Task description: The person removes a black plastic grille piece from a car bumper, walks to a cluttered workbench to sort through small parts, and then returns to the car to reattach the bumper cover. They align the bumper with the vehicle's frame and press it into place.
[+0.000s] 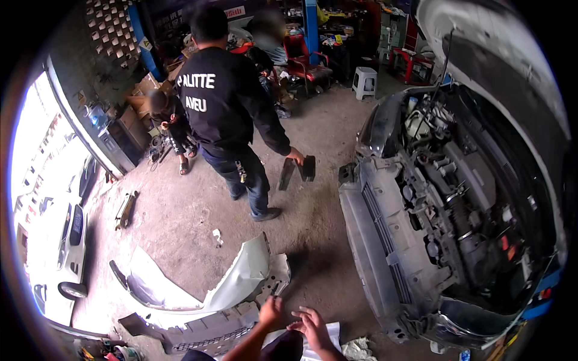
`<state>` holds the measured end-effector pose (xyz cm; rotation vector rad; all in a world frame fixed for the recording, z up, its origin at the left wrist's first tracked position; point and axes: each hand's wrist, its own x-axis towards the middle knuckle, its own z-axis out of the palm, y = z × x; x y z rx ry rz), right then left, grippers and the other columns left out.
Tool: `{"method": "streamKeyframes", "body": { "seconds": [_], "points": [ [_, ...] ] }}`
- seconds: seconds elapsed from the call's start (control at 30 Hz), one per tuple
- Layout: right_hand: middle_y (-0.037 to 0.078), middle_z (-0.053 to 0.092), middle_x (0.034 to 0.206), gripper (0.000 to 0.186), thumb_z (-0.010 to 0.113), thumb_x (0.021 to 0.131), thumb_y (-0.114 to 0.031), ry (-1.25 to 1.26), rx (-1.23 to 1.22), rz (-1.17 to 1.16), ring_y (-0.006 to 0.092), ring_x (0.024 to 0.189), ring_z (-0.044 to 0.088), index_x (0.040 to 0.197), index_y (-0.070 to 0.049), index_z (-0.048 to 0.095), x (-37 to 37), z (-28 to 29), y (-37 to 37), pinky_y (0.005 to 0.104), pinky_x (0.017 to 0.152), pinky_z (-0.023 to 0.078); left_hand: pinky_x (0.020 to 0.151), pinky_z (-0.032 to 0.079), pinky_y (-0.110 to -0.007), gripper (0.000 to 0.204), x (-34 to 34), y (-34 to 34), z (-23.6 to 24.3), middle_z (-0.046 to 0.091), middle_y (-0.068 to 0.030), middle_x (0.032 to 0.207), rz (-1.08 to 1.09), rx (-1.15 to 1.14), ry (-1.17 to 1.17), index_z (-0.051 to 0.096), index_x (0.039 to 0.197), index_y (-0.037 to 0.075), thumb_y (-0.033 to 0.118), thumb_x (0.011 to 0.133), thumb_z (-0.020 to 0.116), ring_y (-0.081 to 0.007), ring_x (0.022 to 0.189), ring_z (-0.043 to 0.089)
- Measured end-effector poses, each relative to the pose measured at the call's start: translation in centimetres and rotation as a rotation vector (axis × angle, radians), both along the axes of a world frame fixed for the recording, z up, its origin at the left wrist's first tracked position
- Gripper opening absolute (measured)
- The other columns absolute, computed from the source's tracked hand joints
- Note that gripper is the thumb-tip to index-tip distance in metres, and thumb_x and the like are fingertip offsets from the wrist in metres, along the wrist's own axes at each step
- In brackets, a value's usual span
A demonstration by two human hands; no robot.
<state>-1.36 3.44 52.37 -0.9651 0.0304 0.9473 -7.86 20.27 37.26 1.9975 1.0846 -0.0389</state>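
My left hand (271,311) is closed in front of me, just beside the right end of a removed white bumper cover (238,278). Whatever its fingers hold, if anything, is too small to make out. To its right, my right hand (310,327) is open, with the fingers bent and apart and nothing seen in them. A grey plastic bumper part with a mesh grille (208,333) lies on the floor along the near side of the white cover. Pale sheet material (332,334) shows beneath and beside my right hand.
At the right stands a car with its hood (512,54) raised and its front structure (385,240) exposed. A person in black (223,96) carries dark flat pieces (299,172). Another person (171,123) sits low at the left. A white stool (363,82) stands farther back.
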Motion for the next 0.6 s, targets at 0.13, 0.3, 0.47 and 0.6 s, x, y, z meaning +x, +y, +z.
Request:
{"method": "streamKeyframes", "body": {
  "seconds": [0.13,0.3,0.47,0.6],
  "points": [
    [0.009,0.065,0.108,0.032,0.057,0.096,-0.013,-0.307,-0.048,0.303,0.0114,0.082,0.064,0.124,0.002,0.051,2.9,5.1,-0.4,0.0253,0.071,0.053,0.076,0.050,-0.045,0.050,-13.3,17.3,-6.2,0.067,-0.0121,0.108,0.761,-0.848,0.093,0.061,0.116,0.006,0.049,0.093,0.051,-0.0274,0.090,0.065],
    [0.005,0.066,0.089,0.014,0.061,0.091,-0.009,-0.400,-0.432,0.131,0.0112,0.077,0.063,0.103,-0.002,0.061,9.4,1.3,-6.0,0.0270,0.056,0.054,0.056,0.050,-0.042,0.038,-17.2,25.6,-0.4,0.067,-0.0150,0.090,0.849,-0.324,0.145,0.062,0.102,-0.001,0.035,0.092,0.055,-0.0246,0.067,0.064],
    [0.007,0.066,0.084,0.010,0.063,0.090,-0.012,-0.167,-0.507,-0.087,0.0156,0.063,0.063,0.090,-0.002,0.060,16.5,2.8,-3.9,0.0279,0.052,0.055,0.052,0.050,-0.050,0.030,-17.6,21.5,-1.3,0.060,-0.0169,0.087,0.783,-0.367,0.262,0.054,0.103,0.001,0.028,0.091,0.054,-0.0328,0.069,0.062],
    [0.003,0.062,0.077,0.009,0.062,0.091,-0.015,-0.213,-0.322,-0.040,0.0078,0.055,0.051,0.091,-0.006,0.062,23.7,5.6,1.5,0.0263,0.050,0.051,0.055,0.050,-0.051,0.031,-10.8,17.9,0.6,0.059,-0.0166,0.091,0.453,-0.408,0.362,0.054,0.106,0.001,0.028,0.090,0.054,-0.0326,0.073,0.062]
  ]
}}
